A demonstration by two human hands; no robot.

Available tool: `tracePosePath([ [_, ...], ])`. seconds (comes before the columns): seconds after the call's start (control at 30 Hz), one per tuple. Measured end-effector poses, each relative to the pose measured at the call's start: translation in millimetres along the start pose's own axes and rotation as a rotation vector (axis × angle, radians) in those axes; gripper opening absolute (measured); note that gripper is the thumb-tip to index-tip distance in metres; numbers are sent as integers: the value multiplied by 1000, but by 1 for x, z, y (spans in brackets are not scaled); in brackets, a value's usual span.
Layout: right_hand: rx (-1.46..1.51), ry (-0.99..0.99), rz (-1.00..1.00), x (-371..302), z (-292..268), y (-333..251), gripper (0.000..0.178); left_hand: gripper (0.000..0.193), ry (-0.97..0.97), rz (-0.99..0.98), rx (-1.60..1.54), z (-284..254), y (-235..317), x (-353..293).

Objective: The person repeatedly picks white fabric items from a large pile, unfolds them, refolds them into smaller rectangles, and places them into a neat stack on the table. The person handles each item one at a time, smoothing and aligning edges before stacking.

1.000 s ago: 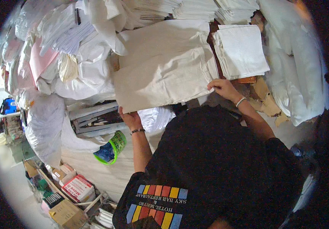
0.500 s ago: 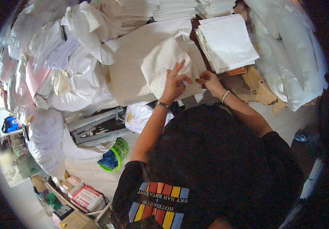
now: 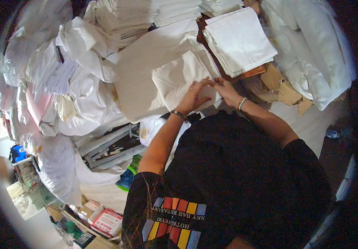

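Observation:
A white cloth (image 3: 178,75), partly folded and creased, lies on a wider white sheet (image 3: 135,76) spread over the table. My left hand (image 3: 194,97) rests at the cloth's near right part, its fingers stretched toward my other hand and its thumb apart. Against those fingertips, my right hand (image 3: 227,91) is closed, with its fingers pinched at the right edge of the cloth. The fingertips of both hands overlap, so the pinched edge is mostly hidden. To the far right lies a neat stack of folded white cloths (image 3: 241,41).
Heaped white linen (image 3: 85,74) crowds the left side. Folded stacks (image 3: 175,12) stand at the back. Torn cardboard (image 3: 284,85) and plastic-wrapped bundles (image 3: 311,50) are at the right. A metal frame (image 3: 112,147) and a green basket (image 3: 134,164) sit low on the left.
My left hand has moved right and its raised fingers have come down to meet my right hand. The cloth now lies flatter, its near part turned or smoothed. The view has shifted slightly.

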State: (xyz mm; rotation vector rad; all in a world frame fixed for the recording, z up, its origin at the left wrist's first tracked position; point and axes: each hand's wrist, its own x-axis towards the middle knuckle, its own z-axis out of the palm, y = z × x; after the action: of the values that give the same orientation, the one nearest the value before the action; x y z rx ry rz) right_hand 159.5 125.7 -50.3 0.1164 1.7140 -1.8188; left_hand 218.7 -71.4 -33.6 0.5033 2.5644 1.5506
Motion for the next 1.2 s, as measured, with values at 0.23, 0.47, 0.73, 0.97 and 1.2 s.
tracePosePath([
  [0.23, -338, 22, -46, -2, 3, 0, 47, 73, 640, -288, 455, -122, -50, 0],
  [0.47, -415, 201, -288, -13, 10, 13, 49, 49, 160, -235, 351, -178, -68, -8],
  [0.73, -489, 223, -195, -8, 5, -9, 45, 57, 62, -400, 551, -171, -91, -28],
  [0.97, -174, 79, 44, -12, -3, -20, 38, 71, 214, -189, 392, -153, -82, -4],
  [1.2, -62, -53, -91, -37, -9, -80, 43, 58, -129, -592, 280, -156, -26, 9],
])
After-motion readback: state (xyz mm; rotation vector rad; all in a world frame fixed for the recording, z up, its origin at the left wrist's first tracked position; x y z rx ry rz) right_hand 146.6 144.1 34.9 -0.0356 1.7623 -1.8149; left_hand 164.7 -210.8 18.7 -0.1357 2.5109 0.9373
